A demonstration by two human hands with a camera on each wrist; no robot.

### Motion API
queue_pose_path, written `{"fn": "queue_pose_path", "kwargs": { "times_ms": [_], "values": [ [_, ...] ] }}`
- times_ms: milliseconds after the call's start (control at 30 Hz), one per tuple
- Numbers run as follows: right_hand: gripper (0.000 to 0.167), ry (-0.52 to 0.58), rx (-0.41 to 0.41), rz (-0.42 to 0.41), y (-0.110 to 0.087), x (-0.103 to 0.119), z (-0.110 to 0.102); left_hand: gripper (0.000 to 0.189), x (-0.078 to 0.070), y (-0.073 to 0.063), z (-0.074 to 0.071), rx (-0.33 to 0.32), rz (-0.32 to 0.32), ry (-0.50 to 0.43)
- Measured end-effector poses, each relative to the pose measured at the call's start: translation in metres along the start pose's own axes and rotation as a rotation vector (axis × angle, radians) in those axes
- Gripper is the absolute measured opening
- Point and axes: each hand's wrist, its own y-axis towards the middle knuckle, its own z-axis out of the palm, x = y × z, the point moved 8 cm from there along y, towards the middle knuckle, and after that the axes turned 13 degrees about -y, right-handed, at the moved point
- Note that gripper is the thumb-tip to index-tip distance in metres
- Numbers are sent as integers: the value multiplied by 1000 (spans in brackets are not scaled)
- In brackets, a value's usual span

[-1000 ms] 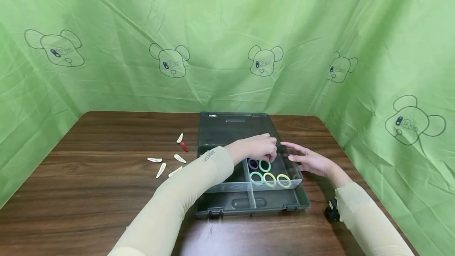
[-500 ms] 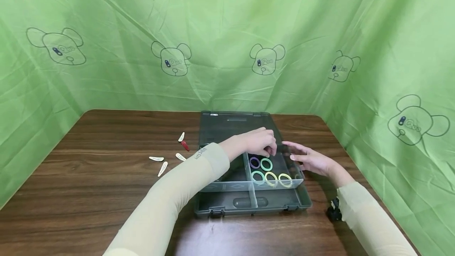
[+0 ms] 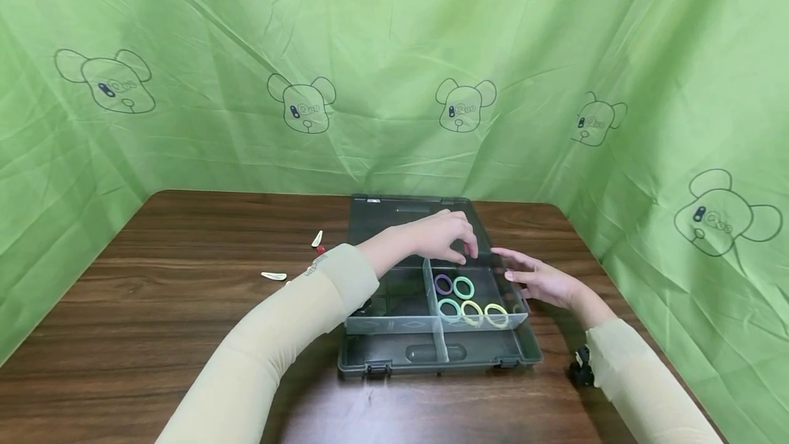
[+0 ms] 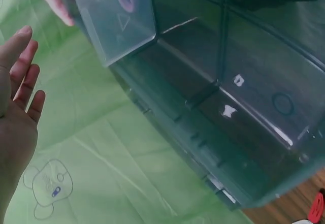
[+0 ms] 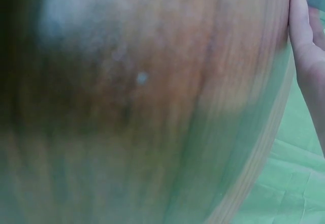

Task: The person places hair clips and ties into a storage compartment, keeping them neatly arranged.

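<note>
My left hand (image 3: 446, 235) is raised over the back of the grey see-through box (image 3: 439, 366), fingers loosely bent with nothing between them. The left wrist view shows the same hand (image 4: 23, 87) apart from the box. Below it, in the right compartment, lie a purple hair tie (image 3: 435, 285), a green one (image 3: 457, 292) and several more in blue and yellow along the front divider. My right hand (image 3: 542, 283) rests at the box's right side, thumb by the rim and fingers extended; only its edge shows in the right wrist view.
The box's lid (image 3: 409, 214) lies folded back behind it. On the wooden table (image 3: 154, 307) to the left are white snap hair clips (image 3: 274, 276) and a red one (image 3: 320, 249), partly hidden by the left sleeve. A green curtain (image 3: 382, 33) hangs around the table.
My left hand has lifted up and back, away from the hair ties, and its fingers have loosened. The left forearm now covers more of the clips. My right hand stays at the box's side.
</note>
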Motion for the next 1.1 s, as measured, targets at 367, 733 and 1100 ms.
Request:
{"fn": "queue_pose_path", "kwargs": {
  "times_ms": [367, 733, 1100],
  "values": [
    [59, 1, -3, -16, -1, 5, 3, 19, 6, -35, -24, -94, -77, -16],
    [61, -59, -64, -2, -5, 10, 4, 20, 9, -81, -47, -185, -123, -75],
    [65, -122, -144, 25, -9, 14, 5, 20, 16, -136, -71, -309, -119, -80]
  ]
}}
